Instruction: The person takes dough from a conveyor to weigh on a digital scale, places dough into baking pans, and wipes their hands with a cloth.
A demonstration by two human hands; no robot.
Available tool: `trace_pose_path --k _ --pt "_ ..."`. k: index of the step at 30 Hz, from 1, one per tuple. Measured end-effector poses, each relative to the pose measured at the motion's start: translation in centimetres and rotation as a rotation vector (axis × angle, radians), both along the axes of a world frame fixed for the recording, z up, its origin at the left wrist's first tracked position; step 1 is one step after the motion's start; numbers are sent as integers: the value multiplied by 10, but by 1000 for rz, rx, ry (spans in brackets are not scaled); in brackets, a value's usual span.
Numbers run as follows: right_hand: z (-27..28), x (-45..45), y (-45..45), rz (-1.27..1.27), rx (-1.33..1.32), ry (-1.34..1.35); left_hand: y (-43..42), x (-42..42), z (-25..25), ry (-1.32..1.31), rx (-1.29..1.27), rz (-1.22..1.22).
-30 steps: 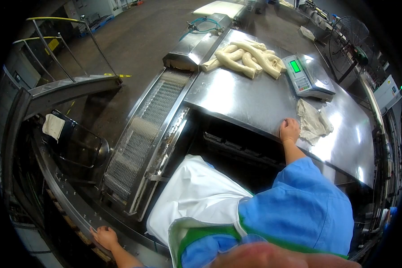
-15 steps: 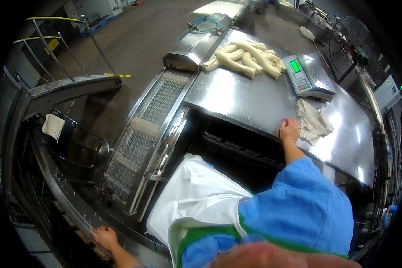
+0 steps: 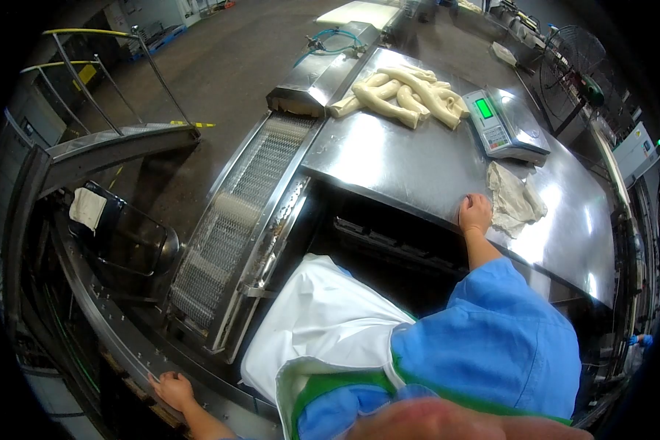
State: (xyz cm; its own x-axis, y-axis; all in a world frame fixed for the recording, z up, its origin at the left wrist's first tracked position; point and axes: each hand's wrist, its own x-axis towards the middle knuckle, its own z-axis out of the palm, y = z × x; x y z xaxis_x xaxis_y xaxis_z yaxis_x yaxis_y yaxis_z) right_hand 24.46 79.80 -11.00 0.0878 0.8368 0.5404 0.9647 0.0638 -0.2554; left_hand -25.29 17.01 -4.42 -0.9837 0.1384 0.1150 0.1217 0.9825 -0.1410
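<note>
My right hand [image 3: 475, 213] rests at the front edge of the steel table [image 3: 418, 172], its fingers curled in with nothing visible in them. Just right of it lies a crumpled beige cloth [image 3: 513, 199]. Down at the lower left, my left hand [image 3: 171, 390] lies on a curved dark metal rail [image 3: 117, 334], fingers slightly apart and holding nothing. Several pale dough-like rolls [image 3: 389, 103] are heaped at the table's back left, beside a digital scale [image 3: 517, 132] with a lit green display.
A mesh conveyor [image 3: 224, 235] slopes along the table's left side, under a steel housing [image 3: 323, 73]. A black chair [image 3: 128, 238] with a cloth [image 3: 87, 207] stands farther left, near railed steps [image 3: 125, 139]. A fan [image 3: 572, 66] stands at the back right.
Both my hands stay where they were. At the far right edge, a small blue object, too small to identify, has shifted slightly.
</note>
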Motion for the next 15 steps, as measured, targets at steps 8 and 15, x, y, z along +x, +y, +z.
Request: trace_pose_path --k 8,15 --pt "0 0 0 -20 -42 11 6 4 5 -15 -26 18" --pt "9 -4 -4 -29 -108 42 3 2 3 -14 -23 8"
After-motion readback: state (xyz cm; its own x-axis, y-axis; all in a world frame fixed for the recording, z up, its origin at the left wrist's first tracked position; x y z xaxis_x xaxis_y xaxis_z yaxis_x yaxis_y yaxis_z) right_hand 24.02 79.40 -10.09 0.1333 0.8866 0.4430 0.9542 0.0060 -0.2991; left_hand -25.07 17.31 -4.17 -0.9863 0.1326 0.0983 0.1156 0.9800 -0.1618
